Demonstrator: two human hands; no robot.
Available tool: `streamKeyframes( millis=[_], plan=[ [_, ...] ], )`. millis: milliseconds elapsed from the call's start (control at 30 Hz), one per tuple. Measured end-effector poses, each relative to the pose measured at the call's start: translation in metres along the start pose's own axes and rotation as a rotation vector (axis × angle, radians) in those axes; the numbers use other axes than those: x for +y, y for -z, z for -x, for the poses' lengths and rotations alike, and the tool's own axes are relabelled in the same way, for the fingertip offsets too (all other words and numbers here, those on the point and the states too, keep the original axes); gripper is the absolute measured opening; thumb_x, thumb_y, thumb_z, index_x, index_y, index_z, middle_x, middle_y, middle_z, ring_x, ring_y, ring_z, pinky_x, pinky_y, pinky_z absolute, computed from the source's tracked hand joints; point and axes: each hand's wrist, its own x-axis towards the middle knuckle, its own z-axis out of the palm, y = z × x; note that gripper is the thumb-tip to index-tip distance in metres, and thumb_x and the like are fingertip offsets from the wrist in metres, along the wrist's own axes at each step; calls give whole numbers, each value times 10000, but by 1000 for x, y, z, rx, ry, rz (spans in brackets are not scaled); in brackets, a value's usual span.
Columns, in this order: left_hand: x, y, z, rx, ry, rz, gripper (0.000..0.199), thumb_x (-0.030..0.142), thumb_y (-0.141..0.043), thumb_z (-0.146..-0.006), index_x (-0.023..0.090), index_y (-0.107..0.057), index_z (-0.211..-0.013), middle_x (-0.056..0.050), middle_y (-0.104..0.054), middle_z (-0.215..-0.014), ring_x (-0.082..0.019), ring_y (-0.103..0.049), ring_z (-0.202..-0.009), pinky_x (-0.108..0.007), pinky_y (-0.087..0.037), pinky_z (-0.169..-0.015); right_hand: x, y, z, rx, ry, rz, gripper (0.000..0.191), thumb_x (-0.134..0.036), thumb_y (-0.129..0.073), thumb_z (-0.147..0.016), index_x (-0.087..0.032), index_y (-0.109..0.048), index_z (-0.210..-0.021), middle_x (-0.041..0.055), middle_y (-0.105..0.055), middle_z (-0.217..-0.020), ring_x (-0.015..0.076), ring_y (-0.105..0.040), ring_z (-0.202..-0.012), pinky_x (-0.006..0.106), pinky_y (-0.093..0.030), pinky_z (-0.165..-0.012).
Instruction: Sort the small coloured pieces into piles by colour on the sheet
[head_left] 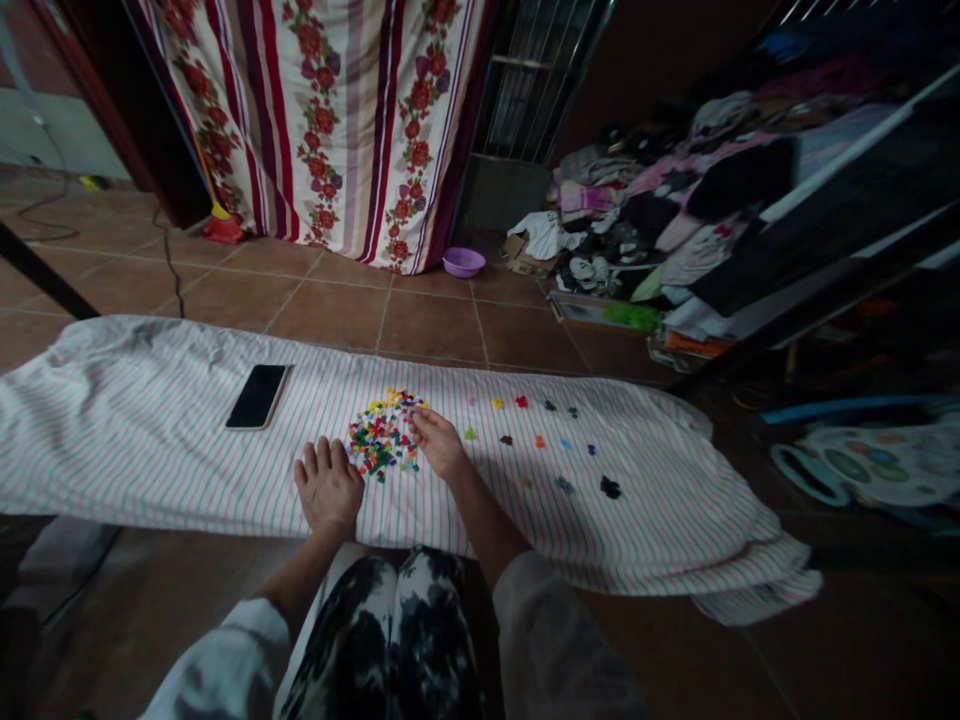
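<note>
A heap of small multicoloured pieces (381, 436) lies on a striped cloth (187, 400); they are too small to name. My left hand (328, 482) rests flat on the cloth at the heap's near left side, fingers slightly apart. At the heap's right edge, the thumb and fingertips of my right hand (437, 438) are pinched together; anything between them is hidden. Farther right, little groups sorted by colour sit in rows, among them a red group (521, 401), a yellow group (497, 404), an orange group (540, 441) and a larger black group (610, 487).
A phone (257, 397) lies on the cloth left of the heap. Beyond, a floral curtain (322, 120) hangs above the tiled floor, with a purple basin (463, 262) beside it. A pile of clothes (675, 200) fills the back right.
</note>
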Motion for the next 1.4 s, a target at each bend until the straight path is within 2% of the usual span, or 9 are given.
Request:
streamKeyframes(
  millis=[133, 333, 567, 900, 1133, 1267, 1400],
  plan=[
    [0, 0, 0, -3, -12, -7, 489, 273, -334, -863, 112, -533, -1279, -161, -492, -1394, -333, -352, -1345, -518, -263, -1098, -3, 2, 5, -14, -67, -131, 273, -252, -801, -645, -202, -660, -874, -13, -654, -743, 66, -561, -599, 168, -425, -513],
    [0, -1, 0, -6, -7, -6, 495, 273, -352, -855, 125, -523, -1295, -155, -489, -1399, -324, -345, -1351, -519, -260, -1099, -7, 4, 8, -43, -110, -198, 226, -190, -771, -691, -203, -667, -891, -3, -660, -765, 74, -574, -611, 175, -444, -512],
    [2, 3, -1, -18, 4, 8, 493, 267, -351, -850, 120, -537, -1282, -160, -497, -1390, -317, -341, -1354, -514, -251, -1106, -9, 9, 11, -3, -78, -204, 228, -198, -780, -666, -194, -671, -866, 22, -692, -824, 88, -594, -653, 180, -453, -524],
    [3, 5, 1, -33, -3, -22, 492, 294, -300, -873, 133, -518, -1284, -147, -485, -1396, -311, -338, -1351, -504, -259, -1100, -19, 19, 18, 80, -4, -234, 291, -246, -826, -578, -181, -680, -820, 9, -692, -759, 76, -599, -644, 156, -452, -537],
    [6, 11, 0, -65, 12, -21, 485, 295, -293, -872, 134, -525, -1266, -142, -492, -1386, -310, -349, -1340, -497, -269, -1088, -39, 52, 18, 213, 116, -231, 307, -266, -816, -537, -168, -677, -793, -9, -655, -701, 67, -569, -612, 156, -426, -519],
    [7, 12, -1, -80, 8, -44, 493, 298, -276, -879, 127, -522, -1270, -139, -489, -1389, -313, -352, -1335, -488, -274, -1080, -58, 83, 16, 322, 204, -183, 338, -286, -804, -515, -177, -677, -809, -28, -636, -660, 67, -551, -576, 158, -411, -492],
    [7, 11, -1, -88, 13, -58, 501, 302, -280, -879, 122, -519, -1281, -139, -488, -1392, -319, -354, -1333, -486, -276, -1077, -79, 121, 13, 409, 293, -79, 312, -317, -766, -558, -190, -681, -830, -32, -625, -647, 74, -556, -573, 164, -421, -492]
  ],
)
